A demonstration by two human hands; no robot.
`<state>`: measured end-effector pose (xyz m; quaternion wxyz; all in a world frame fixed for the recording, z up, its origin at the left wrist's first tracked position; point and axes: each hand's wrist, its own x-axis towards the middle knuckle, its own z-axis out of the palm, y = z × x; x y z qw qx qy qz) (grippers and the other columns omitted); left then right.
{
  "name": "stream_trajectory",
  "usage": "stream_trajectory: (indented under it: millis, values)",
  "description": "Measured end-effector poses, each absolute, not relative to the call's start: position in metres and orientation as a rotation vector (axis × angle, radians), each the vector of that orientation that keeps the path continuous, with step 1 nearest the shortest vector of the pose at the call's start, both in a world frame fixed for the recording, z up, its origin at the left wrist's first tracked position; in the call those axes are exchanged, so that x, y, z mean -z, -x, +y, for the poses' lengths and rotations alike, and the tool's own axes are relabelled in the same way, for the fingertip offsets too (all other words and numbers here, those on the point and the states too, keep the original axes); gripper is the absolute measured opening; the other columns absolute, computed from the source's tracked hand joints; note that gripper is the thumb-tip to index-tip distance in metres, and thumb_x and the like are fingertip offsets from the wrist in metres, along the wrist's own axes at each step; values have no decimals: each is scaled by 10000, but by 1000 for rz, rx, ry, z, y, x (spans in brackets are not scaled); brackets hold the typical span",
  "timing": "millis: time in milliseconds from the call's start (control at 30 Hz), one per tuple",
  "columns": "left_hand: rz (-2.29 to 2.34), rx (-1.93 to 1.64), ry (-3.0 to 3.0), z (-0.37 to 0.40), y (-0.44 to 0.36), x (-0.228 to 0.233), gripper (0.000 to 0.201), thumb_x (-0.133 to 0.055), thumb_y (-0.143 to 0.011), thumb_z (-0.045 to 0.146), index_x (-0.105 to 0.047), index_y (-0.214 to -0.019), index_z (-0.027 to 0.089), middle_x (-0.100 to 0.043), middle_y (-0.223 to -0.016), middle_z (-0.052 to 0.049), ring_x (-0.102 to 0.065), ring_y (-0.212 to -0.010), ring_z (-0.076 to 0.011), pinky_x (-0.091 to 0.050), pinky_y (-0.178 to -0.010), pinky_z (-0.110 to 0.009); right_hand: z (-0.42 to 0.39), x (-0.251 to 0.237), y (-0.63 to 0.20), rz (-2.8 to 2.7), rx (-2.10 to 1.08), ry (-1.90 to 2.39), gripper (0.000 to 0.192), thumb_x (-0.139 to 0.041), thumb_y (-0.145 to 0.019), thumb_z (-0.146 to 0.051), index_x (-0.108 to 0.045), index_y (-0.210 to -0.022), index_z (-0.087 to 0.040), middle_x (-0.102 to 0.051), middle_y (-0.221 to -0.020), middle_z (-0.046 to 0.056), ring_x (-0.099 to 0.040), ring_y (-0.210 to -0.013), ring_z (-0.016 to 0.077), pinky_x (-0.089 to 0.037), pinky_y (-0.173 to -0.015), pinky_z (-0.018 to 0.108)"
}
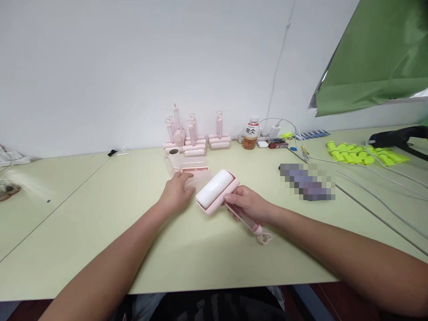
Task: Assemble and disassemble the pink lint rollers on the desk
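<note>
Right hand [249, 204] fingers grip one lint roller [217, 191]; left hand [175, 192] lies flat on one clear cover [199, 179], perhaps

The lint roller [217, 191] in my right hand [249, 204] has a white roll in a pale pink frame, with a clear pink handle ending in a heart loop. Under my left hand [175, 191] is a translucent pinkish cover [199, 178]. The table [100, 214] is pale yellow-green. Far off stand more pink rollers [194, 140], an amber bottle [251, 133] with a white label, and neon yellow pieces [363, 154] on the right below a green sheet [377, 53].
</note>
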<state>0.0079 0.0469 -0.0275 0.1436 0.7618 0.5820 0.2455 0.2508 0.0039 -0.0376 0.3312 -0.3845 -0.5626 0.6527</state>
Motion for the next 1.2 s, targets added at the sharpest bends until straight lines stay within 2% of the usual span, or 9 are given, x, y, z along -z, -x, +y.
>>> stream_trajectory:
  millis: [133,333,667,1200]
  values:
    - [1427,-988,-1674,43,-11,18,325,-617,-794,398,-645,-1057,208,-646,-1122,-65,-587,-917,-217,-454,-797,-344,4,39,-251,-1529,-1676,1025,473,-704,-720,-597,-666,-794,-132,-547,-502,-41,-451,-442,95,-319,-459,242]
    - [1084,-1126,-1349,35,-18,16,409,-684,-762,484,-666,-1058,204,-642,-1049,-44,-536,-803,-143,-440,-738,-292,7,42,-250,-1468,-1656,1114,475,-721,-694,-605,-652,-761,-140,-545,-510,-43,-460,-445,94,-327,-465,244]
    - [1063,-1145,-1377,29,-26,21,455,-706,-748,515,-666,-1052,179,-651,-1101,-84,-578,-892,-195,-474,-797,-347,6,39,-247,-1383,-1663,1151,455,-717,-695,-601,-592,-675,-164,-506,-455,-51,-432,-416,96,-314,-433,243]
    - [1059,-1140,-1397,22,-30,17,449,-717,-734,515,-662,-1024,176,-656,-1043,-64,-580,-845,-177,-483,-780,-338,5,36,-245,-1341,-1685,1142,464,-711,-710,-602,-578,-650,-161,-520,-436,-38,-461,-382,97,-381,-385,227]
